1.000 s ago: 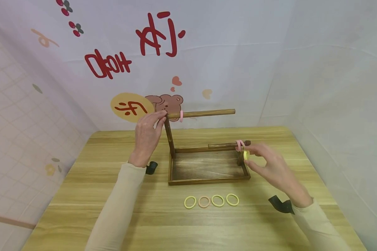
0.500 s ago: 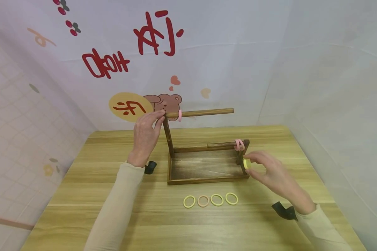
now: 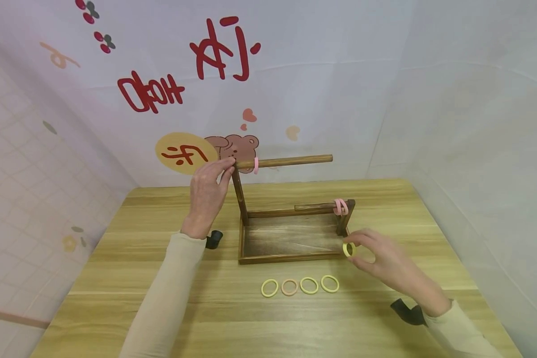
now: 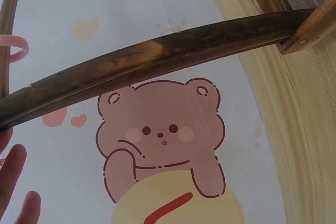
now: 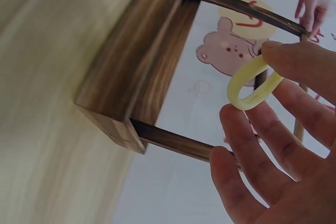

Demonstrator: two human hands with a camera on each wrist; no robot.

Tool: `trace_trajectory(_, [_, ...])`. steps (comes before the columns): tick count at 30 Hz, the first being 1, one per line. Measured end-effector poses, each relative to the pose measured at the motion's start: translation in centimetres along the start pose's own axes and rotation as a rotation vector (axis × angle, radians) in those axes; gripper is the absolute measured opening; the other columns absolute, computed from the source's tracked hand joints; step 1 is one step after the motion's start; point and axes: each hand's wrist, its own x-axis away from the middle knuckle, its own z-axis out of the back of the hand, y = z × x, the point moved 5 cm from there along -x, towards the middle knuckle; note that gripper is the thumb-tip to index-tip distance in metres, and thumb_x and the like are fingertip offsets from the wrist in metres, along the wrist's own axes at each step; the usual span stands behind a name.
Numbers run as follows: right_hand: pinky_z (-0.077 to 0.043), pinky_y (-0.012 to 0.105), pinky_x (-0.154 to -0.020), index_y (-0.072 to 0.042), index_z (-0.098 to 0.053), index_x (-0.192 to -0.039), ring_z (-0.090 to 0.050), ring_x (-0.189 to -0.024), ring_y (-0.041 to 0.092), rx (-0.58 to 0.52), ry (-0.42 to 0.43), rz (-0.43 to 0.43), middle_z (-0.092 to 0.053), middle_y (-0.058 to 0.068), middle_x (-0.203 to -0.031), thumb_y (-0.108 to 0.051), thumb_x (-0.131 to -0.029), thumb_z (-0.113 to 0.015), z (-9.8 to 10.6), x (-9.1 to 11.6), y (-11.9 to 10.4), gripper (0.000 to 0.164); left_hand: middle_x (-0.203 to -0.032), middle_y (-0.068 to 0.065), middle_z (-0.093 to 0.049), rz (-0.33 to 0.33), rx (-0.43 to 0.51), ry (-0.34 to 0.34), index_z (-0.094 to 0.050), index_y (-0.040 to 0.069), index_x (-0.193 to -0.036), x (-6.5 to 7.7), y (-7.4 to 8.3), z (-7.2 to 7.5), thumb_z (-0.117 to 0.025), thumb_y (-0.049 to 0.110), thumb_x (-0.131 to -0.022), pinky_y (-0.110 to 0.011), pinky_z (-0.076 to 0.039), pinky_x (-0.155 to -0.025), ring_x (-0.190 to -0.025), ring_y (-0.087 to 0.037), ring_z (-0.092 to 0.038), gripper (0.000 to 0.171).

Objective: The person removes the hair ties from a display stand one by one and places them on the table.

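My right hand (image 3: 391, 263) pinches a yellow ring (image 3: 349, 249) between thumb and fingertips, beside the front right corner of a dark wooden rack (image 3: 291, 257). Seen from the right wrist, the yellow ring (image 5: 239, 88) is tilted, with nothing through it but air. At the rack's upper left, the fingertips of my left hand (image 3: 208, 194) pinch the top of the tall post (image 3: 240, 191). A pink ring (image 3: 256, 166) hangs on the long upper rod (image 3: 295, 161). Pink rings (image 3: 340, 207) hang on the short lower rod (image 3: 315, 207), near its post.
In front of the rack, yellow rings (image 3: 309, 285) and an orange-pink ring (image 3: 290, 287) lie in a row on the wooden table (image 3: 268, 328). Black curved pieces (image 3: 407, 313) show by each wrist. A printed white cloth (image 3: 322, 89) stands behind.
My right hand has moved down with the yellow ring, from beside the short rod to the rack's front right corner. The left hand stays at the tall post.
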Motion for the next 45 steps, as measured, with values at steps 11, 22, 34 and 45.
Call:
trace_trajectory(11, [-0.061,0.042,-0.084,-0.013,-0.073,-0.12,-0.068,-0.1,0.016,0.011,-0.06,0.005,-0.07,-0.002,-0.118,-0.007,-0.078,-0.09,-1.9,0.9,-0.2,0.046,-0.117,-0.012,-0.076,0.012,-0.01,-0.006,-0.078,0.0,-0.114,0.2,-0.2,0.0,-0.073,0.007,-0.096,-0.05,-0.055,-0.095,-0.108,-0.034,-0.072,0.02])
trace_trajectory(22, [-0.061,0.044,-0.087,-0.01,-0.072,-0.113,-0.07,-0.103,0.022,-0.015,-0.1,0.066,-0.07,-0.001,-0.115,-0.001,-0.072,-0.089,-3.7,2.1,0.3,0.045,-0.116,-0.013,-0.076,-0.006,0.005,0.014,-0.078,0.0,-0.114,0.2,-0.2,0.0,-0.074,0.008,-0.096,-0.05,-0.056,-0.095,-0.107,-0.035,-0.072,0.02])
trace_trajectory(34, [-0.06,0.045,-0.087,-0.01,-0.074,-0.114,-0.07,-0.102,0.022,0.007,-0.225,-0.02,-0.073,0.001,-0.113,-0.01,-0.078,-0.088,-5.4,3.6,1.1,0.038,-0.117,-0.011,-0.076,0.007,0.006,0.009,-0.079,0.002,-0.115,0.1,-0.2,-0.1,-0.075,0.008,-0.095,-0.05,-0.055,-0.095,-0.107,-0.034,-0.072,0.021])
trace_trajectory(45, [-0.058,0.046,-0.093,-0.015,-0.074,-0.114,-0.067,-0.107,0.021,-0.018,-0.312,-0.067,-0.071,-0.005,-0.113,-0.009,-0.078,-0.085,-6.4,4.1,1.6,0.038,-0.115,-0.014,-0.076,0.009,0.023,0.017,-0.078,0.0,-0.113,0.1,-0.3,-0.1,-0.075,0.008,-0.095,-0.051,-0.055,-0.093,-0.106,-0.035,-0.072,0.019])
